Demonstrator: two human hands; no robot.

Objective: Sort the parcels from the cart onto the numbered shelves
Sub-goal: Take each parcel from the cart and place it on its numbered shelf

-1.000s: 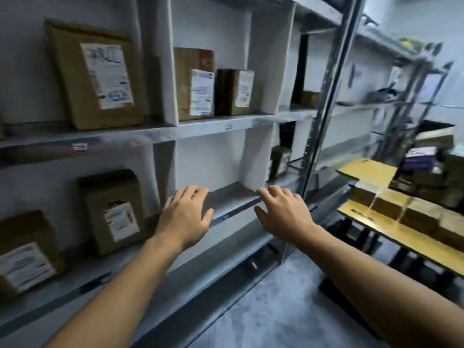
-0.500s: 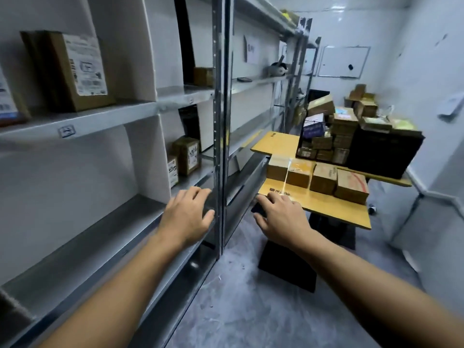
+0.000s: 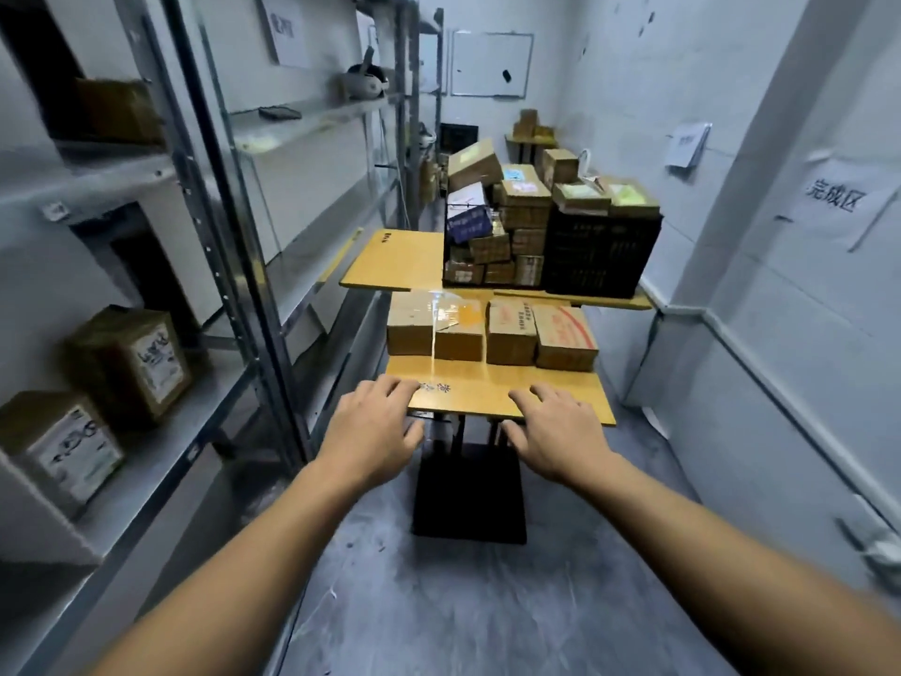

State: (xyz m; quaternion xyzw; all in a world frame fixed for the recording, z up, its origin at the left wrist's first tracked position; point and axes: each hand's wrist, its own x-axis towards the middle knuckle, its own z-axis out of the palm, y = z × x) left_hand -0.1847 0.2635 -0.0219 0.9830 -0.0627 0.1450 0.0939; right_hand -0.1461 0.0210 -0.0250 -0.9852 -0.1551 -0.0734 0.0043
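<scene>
Straight ahead at twelve o'clock, four brown parcels (image 3: 492, 334) stand side by side in a row on the lower yellow board of the cart (image 3: 512, 395), toward its far edge. My left hand (image 3: 373, 431) reaches to the board's near corner at eleven o'clock, and my right hand (image 3: 556, 431) to its near edge at one o'clock. Both hands are palm down, fingers spread and relaxed, holding nothing; I cannot tell whether the fingertips touch the board.

Above and behind the row, an upper yellow board (image 3: 395, 261) carries a wire basket (image 3: 444, 256) packed with more small boxes. Just to its right is a black crate (image 3: 602, 251) with flat packets lying on top. The cart stands on a black base (image 3: 468, 495) on a grey floor.

At nine o'clock, metal shelves (image 3: 161, 461) run along the left wall. Two labelled boxes (image 3: 129, 365) stand on a lower level there, and another, blurred, sits higher up. On the far wall at twelve o'clock hangs a whiteboard (image 3: 490, 63). At two o'clock a paper sign (image 3: 838, 202) with three printed characters is taped to the right wall.
</scene>
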